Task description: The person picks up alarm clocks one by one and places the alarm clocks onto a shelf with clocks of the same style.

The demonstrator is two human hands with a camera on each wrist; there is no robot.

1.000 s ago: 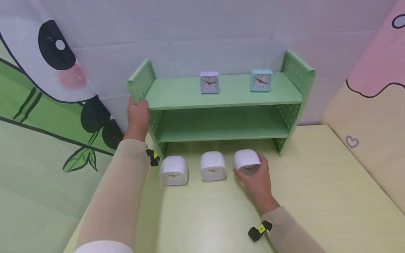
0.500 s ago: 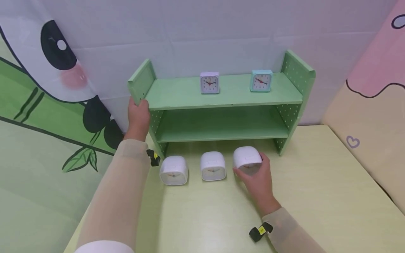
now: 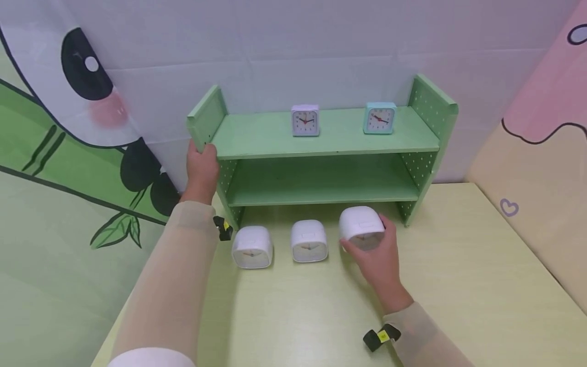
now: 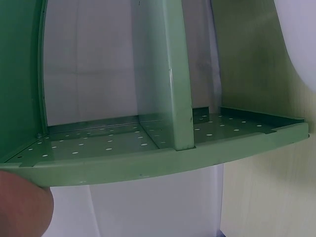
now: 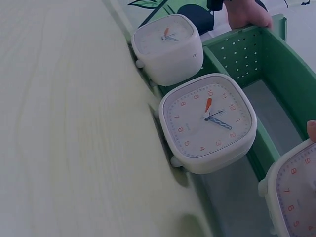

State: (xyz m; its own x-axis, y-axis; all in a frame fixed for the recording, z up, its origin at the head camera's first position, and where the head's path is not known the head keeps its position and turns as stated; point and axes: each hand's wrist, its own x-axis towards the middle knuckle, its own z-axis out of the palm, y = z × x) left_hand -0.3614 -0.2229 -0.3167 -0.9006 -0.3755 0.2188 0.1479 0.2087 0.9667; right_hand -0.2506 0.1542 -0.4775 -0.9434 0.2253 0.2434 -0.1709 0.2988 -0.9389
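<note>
A green two-tier shelf point(image 3: 321, 196) stands at the back of the table. My left hand point(image 3: 202, 171) grips its left side panel just below the upper board; in the left wrist view only a fingertip point(image 4: 22, 207) shows at the panel edge. Between thumb and fingers, my right hand point(image 3: 382, 262) holds a white alarm clock point(image 3: 359, 220) by its sides, in front of the shelf's lower right part. That clock point(image 5: 296, 197) is cut off by the frame in the right wrist view. Two matching white clocks, one at left point(image 3: 252, 247) and one in the middle point(image 3: 309, 240), rest on the table.
On the upper board sit a small purple clock point(image 3: 305, 121) and a small teal clock point(image 3: 379, 118). The pale wooden table point(image 3: 481, 285) stretches to the right. A printed cloth backdrop point(image 3: 316, 46) hangs behind the shelf.
My right hand has raised the white clock and carried it slightly toward the shelf. The left hand keeps its grip on the side panel, and the other clocks stay put.
</note>
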